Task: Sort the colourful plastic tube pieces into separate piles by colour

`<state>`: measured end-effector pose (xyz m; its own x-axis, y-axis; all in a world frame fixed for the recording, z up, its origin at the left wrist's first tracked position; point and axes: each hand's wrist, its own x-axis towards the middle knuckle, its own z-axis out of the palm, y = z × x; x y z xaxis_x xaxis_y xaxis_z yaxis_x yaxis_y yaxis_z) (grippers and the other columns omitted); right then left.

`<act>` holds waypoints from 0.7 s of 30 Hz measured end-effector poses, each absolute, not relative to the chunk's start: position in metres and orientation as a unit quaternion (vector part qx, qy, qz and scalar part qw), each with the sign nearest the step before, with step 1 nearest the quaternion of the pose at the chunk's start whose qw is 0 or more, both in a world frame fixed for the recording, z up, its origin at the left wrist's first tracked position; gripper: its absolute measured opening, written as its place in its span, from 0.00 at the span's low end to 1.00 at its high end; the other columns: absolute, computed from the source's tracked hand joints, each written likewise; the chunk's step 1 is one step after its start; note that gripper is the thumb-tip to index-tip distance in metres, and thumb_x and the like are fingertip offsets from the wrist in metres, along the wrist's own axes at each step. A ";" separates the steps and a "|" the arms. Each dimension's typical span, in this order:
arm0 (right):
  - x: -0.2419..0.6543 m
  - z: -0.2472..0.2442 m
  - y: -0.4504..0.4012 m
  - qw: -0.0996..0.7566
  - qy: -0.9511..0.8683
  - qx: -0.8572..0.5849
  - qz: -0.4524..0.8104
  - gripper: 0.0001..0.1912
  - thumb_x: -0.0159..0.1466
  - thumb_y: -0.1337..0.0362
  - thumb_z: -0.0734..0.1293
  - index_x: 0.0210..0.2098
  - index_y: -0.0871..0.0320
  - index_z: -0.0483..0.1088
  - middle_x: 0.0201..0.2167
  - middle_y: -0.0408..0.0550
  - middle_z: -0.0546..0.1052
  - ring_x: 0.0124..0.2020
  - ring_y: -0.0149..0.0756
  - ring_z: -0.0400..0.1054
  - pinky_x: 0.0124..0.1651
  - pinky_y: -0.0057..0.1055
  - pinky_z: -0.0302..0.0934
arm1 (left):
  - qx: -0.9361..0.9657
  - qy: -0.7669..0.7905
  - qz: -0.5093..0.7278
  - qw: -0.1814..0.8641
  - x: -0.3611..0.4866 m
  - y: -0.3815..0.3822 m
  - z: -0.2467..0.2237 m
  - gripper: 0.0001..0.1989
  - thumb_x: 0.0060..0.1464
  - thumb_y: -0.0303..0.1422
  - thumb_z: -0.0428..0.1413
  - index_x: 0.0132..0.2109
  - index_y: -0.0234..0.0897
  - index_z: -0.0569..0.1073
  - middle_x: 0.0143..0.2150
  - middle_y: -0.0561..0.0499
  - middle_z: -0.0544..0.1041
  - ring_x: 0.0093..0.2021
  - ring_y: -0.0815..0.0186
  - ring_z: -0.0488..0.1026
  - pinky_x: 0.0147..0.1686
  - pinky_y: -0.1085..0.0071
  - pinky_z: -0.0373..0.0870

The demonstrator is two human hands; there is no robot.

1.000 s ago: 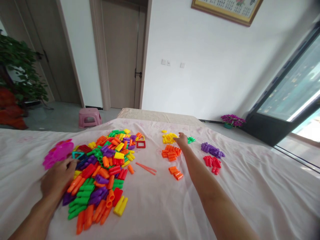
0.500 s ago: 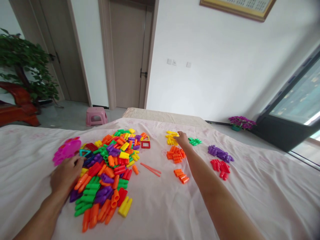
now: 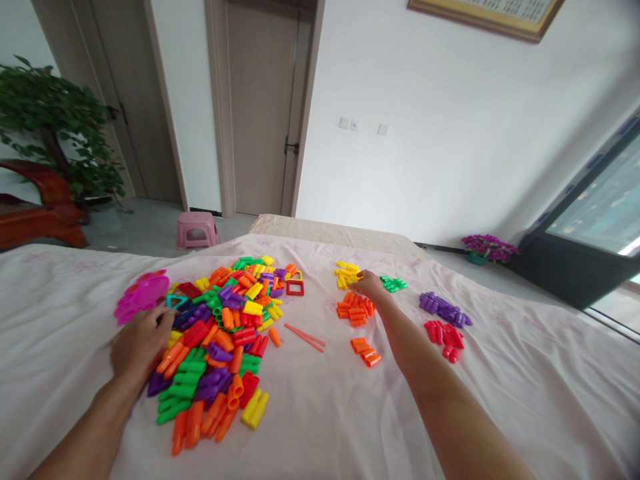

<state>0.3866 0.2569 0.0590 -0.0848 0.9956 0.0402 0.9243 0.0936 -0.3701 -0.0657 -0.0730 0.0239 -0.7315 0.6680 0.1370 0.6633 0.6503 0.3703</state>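
My left hand (image 3: 143, 340) rests at the left edge of a mixed pile of plastic building pieces (image 3: 220, 340), just below a pink flower-shaped piece (image 3: 145, 297). Its fingers are loosely bent and apart, with nothing seen in them. Farther off, my right hand (image 3: 371, 285) has its fingertips closed against a yellow building piece (image 3: 356, 278) at the side of a small yellow group (image 3: 346, 269); the fingers partly hide it. Orange pieces (image 3: 355, 309) lie just below that hand, and green pieces (image 3: 393, 284) lie to its right.
Purple (image 3: 445, 310) and red pieces (image 3: 445, 337) lie in groups at the right. A short orange row (image 3: 366, 352) and two thin orange sticks (image 3: 305, 337) are in the middle. A red square frame (image 3: 295, 288) sits beside the pile. A pink stool (image 3: 197, 231) stands beyond the cloth-covered surface (image 3: 320, 413).
My right hand has shifted slightly nearer, staying at the yellow group. My left hand keeps its place by the pile. The whole view has swung slightly.
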 end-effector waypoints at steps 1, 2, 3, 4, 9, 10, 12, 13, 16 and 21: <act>0.386 0.060 0.256 0.144 -0.726 -0.662 0.122 0.30 0.56 0.57 0.73 0.56 0.59 0.70 0.45 0.54 0.79 0.44 0.42 0.75 0.40 0.29 0.63 | 0.366 0.908 0.203 0.007 -0.065 -0.073 0.024 0.27 0.64 0.46 0.37 0.52 0.42 0.76 0.55 0.41 0.75 0.51 0.52 0.73 0.48 0.59 0.67; 0.385 0.061 0.255 0.145 -0.726 -0.662 0.119 0.30 0.56 0.57 0.73 0.57 0.59 0.70 0.46 0.55 0.79 0.45 0.43 0.74 0.41 0.29 0.63 | 0.366 0.908 0.205 0.008 -0.065 -0.073 0.025 0.27 0.64 0.46 0.37 0.52 0.42 0.76 0.56 0.41 0.75 0.51 0.52 0.72 0.49 0.58 0.67; 0.383 0.063 0.252 0.146 -0.726 -0.663 0.113 0.30 0.57 0.57 0.72 0.57 0.59 0.70 0.48 0.55 0.79 0.47 0.43 0.74 0.42 0.30 0.63 | 0.366 0.907 0.208 0.008 -0.065 -0.073 0.025 0.27 0.64 0.46 0.37 0.52 0.42 0.76 0.56 0.41 0.75 0.52 0.51 0.72 0.49 0.58 0.66; 0.382 0.065 0.249 0.148 -0.726 -0.664 0.103 0.29 0.58 0.58 0.71 0.58 0.58 0.69 0.50 0.55 0.78 0.49 0.44 0.73 0.44 0.31 0.63 | 0.366 0.906 0.211 0.009 -0.065 -0.073 0.025 0.27 0.64 0.46 0.37 0.52 0.42 0.76 0.56 0.41 0.75 0.52 0.51 0.72 0.50 0.57 0.66; 0.363 0.078 0.217 0.198 -0.754 -0.626 0.024 0.21 0.64 0.63 0.65 0.56 0.56 0.71 0.55 0.54 0.75 0.51 0.44 0.72 0.48 0.35 0.63 | 0.368 0.903 0.223 -0.001 -0.065 -0.072 0.023 0.26 0.64 0.45 0.38 0.50 0.41 0.78 0.53 0.41 0.76 0.50 0.52 0.73 0.48 0.58 0.67; 0.355 0.080 0.207 0.214 -0.769 -0.601 0.036 0.20 0.64 0.64 0.65 0.55 0.55 0.72 0.53 0.52 0.77 0.50 0.42 0.73 0.48 0.33 0.63 | 0.366 0.903 0.224 -0.005 -0.065 -0.072 0.022 0.26 0.64 0.45 0.39 0.49 0.41 0.78 0.52 0.40 0.77 0.50 0.52 0.73 0.48 0.58 0.67; 0.338 0.082 0.183 0.236 -0.808 -0.532 0.093 0.17 0.64 0.66 0.65 0.51 0.55 0.75 0.47 0.49 0.79 0.46 0.39 0.74 0.47 0.31 0.64 | 0.363 0.904 0.224 -0.011 -0.065 -0.071 0.022 0.26 0.64 0.45 0.39 0.50 0.41 0.78 0.51 0.41 0.77 0.49 0.51 0.73 0.47 0.59 0.67; 0.328 0.082 0.169 0.239 -0.826 -0.494 0.127 0.15 0.63 0.67 0.65 0.49 0.55 0.76 0.44 0.48 0.81 0.44 0.37 0.74 0.45 0.29 0.64 | 0.364 0.904 0.224 -0.013 -0.065 -0.071 0.021 0.26 0.64 0.45 0.39 0.50 0.41 0.78 0.52 0.41 0.77 0.49 0.51 0.73 0.46 0.59 0.67; 0.297 0.077 0.123 0.225 -0.872 -0.391 0.188 0.13 0.63 0.67 0.65 0.45 0.54 0.78 0.39 0.45 0.81 0.40 0.36 0.75 0.43 0.28 0.64 | 0.365 0.903 0.225 -0.018 -0.066 -0.071 0.021 0.26 0.64 0.46 0.38 0.51 0.41 0.77 0.52 0.41 0.77 0.50 0.51 0.73 0.46 0.59 0.67; 0.255 0.063 0.064 0.194 -0.918 -0.289 0.192 0.11 0.66 0.67 0.65 0.44 0.55 0.78 0.44 0.47 0.80 0.45 0.35 0.73 0.48 0.27 0.62 | 0.371 0.901 0.222 -0.021 -0.066 -0.072 0.021 0.26 0.64 0.45 0.39 0.50 0.41 0.77 0.51 0.41 0.78 0.50 0.52 0.74 0.46 0.61 0.66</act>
<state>0.2546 0.0644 0.0626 -0.7576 0.6048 0.2454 0.4555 0.7592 -0.4649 -0.0660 -0.0725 0.0212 -0.7241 0.6593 0.2023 0.6778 0.6261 0.3854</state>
